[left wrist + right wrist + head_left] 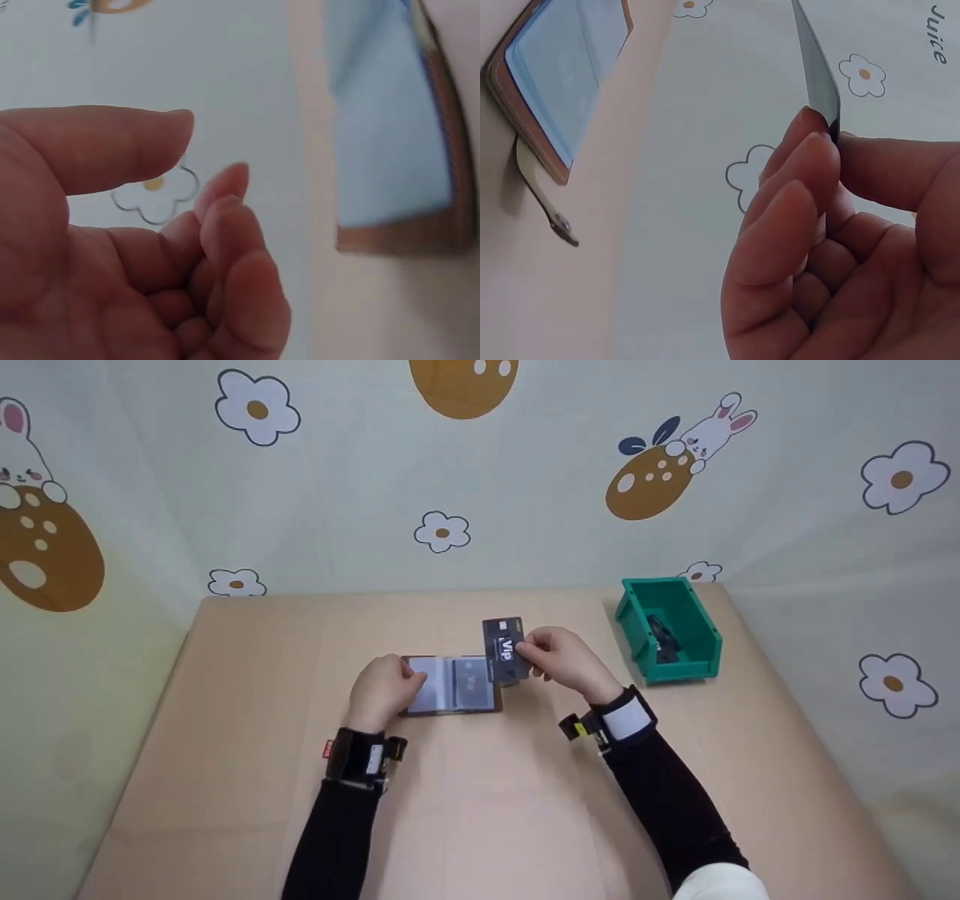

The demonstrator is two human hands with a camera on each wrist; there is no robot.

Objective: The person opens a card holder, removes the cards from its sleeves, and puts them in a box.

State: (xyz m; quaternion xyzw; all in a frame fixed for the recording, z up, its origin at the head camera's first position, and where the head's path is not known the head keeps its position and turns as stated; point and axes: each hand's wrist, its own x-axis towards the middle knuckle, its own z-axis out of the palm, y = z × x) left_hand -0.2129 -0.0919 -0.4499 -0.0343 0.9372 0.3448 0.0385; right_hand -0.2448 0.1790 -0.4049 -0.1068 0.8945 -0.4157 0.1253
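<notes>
My right hand pinches a black card marked "Vip" between thumb and fingers, upright above the right part of a card holder. That card holder lies spread on the table, with brown edges and clear plastic sleeves; a dark card shows faintly in the right sleeve. In the right wrist view, the card appears nearly edge-on, and a strap with a metal snap sticks out from the holder. Over the holder's left edge, my left hand has loosely bent fingers, thumb apart from them, nothing held.
A green bin with dark items inside stands at the table's back right. The table has a beige cover, and a patterned curtain hangs behind and along the sides.
</notes>
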